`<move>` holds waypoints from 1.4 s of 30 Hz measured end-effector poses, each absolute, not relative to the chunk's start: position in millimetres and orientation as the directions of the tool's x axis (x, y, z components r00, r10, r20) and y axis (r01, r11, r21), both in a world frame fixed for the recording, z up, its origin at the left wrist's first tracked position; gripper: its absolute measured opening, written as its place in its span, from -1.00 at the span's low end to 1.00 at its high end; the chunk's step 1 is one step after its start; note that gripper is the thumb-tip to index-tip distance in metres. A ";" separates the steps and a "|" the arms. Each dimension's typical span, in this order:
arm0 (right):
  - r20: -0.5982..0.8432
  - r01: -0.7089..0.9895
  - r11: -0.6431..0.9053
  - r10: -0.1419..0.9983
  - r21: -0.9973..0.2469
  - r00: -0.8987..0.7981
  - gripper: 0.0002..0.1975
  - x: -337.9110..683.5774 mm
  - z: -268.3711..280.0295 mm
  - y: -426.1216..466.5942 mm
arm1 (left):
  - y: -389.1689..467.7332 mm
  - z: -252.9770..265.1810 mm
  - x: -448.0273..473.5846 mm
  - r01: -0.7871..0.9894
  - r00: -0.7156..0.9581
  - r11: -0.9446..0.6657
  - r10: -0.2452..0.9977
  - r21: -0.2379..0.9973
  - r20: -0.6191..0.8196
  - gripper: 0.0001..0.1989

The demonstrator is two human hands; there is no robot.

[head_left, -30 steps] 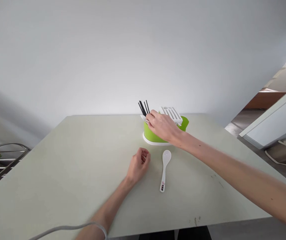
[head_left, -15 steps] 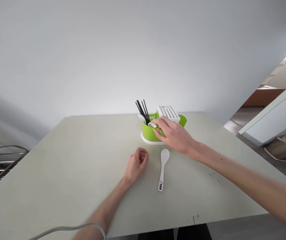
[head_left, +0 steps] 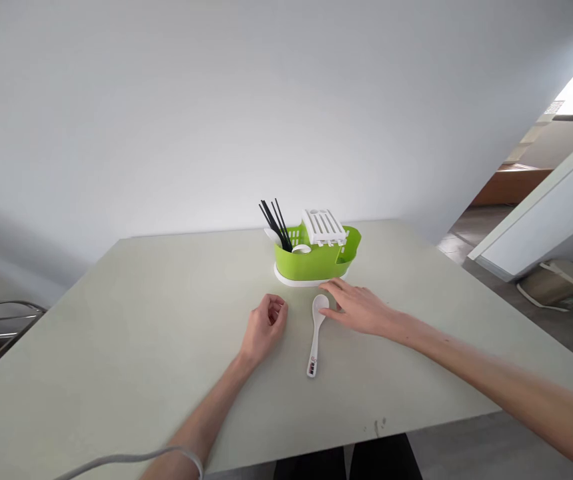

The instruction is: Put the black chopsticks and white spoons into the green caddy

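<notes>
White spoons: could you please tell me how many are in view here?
3: one spoon lies on the table by the right hand; two stand in the green caddy, which may hide more.

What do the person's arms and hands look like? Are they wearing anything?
Both arms are bare, with no sleeves, gloves or rings showing. The left hand and the right hand are bare too. The left arm has a thin pale grey band around it near the bottom edge of the picture, and a grey cable runs off from it to the left.
</notes>
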State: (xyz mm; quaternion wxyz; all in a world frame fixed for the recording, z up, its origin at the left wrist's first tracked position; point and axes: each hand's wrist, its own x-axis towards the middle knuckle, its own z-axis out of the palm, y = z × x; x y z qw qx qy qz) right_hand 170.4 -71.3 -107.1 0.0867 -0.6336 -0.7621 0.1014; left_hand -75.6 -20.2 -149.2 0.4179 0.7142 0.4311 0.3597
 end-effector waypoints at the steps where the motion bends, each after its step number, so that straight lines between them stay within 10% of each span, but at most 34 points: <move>1: -0.024 0.939 0.137 0.988 -0.314 -0.153 -0.59 167.3 -113.6 -70.1 | -20.3 -148.6 -75.6 0.320 0.372 -0.276 0.916 0.906 0.148 -0.74; 16: -0.061 0.585 0.024 0.990 -0.810 -0.125 -0.90 134.5 -71.6 -65.9 | -19.0 -151.2 -76.0 0.292 0.358 -0.256 0.923 0.922 0.143 -0.74; 29: 0.806 0.799 0.457 0.589 -0.391 0.057 -0.84 142.9 53.8 -3.4 | -19.5 -152.3 -78.5 0.320 0.365 -0.261 0.921 0.911 0.136 -0.77; 42: 0.590 0.979 0.200 0.785 0.051 -0.191 -0.70 108.2 11.3 17.7 | -18.8 -156.3 -77.9 0.311 0.394 -0.289 0.906 0.906 0.154 -0.79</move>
